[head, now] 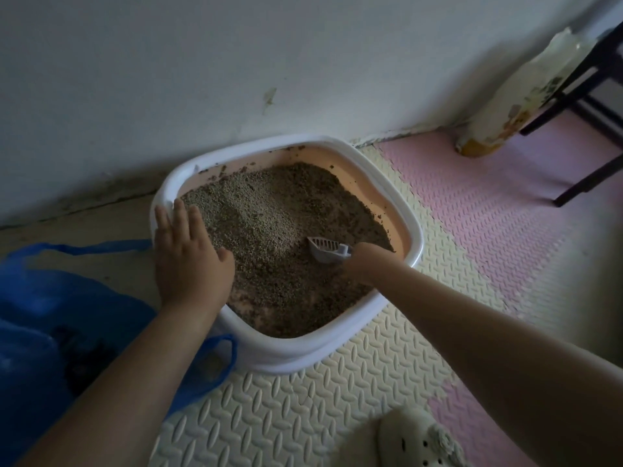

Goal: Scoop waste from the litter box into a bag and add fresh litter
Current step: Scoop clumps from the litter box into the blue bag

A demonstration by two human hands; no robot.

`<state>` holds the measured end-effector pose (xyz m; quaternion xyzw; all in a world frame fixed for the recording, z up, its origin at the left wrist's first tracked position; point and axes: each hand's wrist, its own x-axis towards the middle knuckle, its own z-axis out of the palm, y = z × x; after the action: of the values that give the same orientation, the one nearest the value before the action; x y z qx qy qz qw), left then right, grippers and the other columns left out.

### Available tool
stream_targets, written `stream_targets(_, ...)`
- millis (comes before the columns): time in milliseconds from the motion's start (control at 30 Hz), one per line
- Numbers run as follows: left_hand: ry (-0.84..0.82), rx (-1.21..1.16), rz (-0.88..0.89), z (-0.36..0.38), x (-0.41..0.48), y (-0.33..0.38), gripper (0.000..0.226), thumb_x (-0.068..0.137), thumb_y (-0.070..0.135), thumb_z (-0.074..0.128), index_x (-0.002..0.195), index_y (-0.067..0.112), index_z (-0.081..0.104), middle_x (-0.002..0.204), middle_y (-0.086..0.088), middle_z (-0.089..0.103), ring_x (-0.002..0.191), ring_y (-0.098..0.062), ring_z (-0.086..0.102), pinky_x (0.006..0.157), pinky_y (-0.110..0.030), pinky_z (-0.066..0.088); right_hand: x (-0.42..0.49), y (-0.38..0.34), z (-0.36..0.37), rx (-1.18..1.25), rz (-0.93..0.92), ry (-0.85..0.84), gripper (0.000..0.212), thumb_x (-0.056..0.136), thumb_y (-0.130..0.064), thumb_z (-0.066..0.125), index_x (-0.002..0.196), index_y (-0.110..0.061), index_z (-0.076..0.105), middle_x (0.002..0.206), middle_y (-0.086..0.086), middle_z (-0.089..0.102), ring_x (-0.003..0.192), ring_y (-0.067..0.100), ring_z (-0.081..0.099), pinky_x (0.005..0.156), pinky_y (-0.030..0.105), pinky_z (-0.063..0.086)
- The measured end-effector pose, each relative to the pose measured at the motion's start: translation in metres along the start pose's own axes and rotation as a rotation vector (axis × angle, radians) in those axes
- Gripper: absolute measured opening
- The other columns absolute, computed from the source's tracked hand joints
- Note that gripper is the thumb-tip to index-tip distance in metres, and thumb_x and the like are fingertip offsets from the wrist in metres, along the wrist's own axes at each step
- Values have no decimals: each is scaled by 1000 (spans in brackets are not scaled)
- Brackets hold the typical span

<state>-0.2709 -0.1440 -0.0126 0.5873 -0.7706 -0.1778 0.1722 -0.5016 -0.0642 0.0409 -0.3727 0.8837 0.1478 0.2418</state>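
Two bare hands work at our rounded white plastic litter box [416, 244] with peach inner walls, standing at the far left corner of the cream embossed foam mat [303, 399]. Our left hand [192, 261] lies flat on the box's left rim, fingers straight and slightly apart. Our right hand [362, 264] clamps its fingers round the pale slotted plastic scoop [325, 249], whose blade sits in the grey-brown granular litter [269, 214] near the right wall. A crumpled blue plastic bag [50, 315] lies just left of the box.

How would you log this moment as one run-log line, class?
stage: scooping | right hand: grips scoop, its head in litter | left hand: flat on rim of litter box | blue bag: beside box
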Motion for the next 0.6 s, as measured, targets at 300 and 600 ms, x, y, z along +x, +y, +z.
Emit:
stream_targets(300, 3, 22, -13, 1, 2, 1, 73, 88, 25, 52, 150, 4, 18, 159, -14, 9, 146, -31, -1, 117, -48, 15, 40, -12, -15, 153, 16, 75, 17, 90, -18, 46, 81, -9, 57, 69, 2, 54, 61, 17, 51, 60, 30, 45)
stream_targets(600, 20, 12, -43, 4, 2, 2, 72, 90, 27, 50, 151, 7, 17, 159, -8, 8, 146, -26, -5, 117, -43, 11, 95, -39, -31, 212, -39, 194, 22, 94, -14, 47, 73, -13, 41, 67, 1, 46, 57, 16, 48, 50, 29, 41)
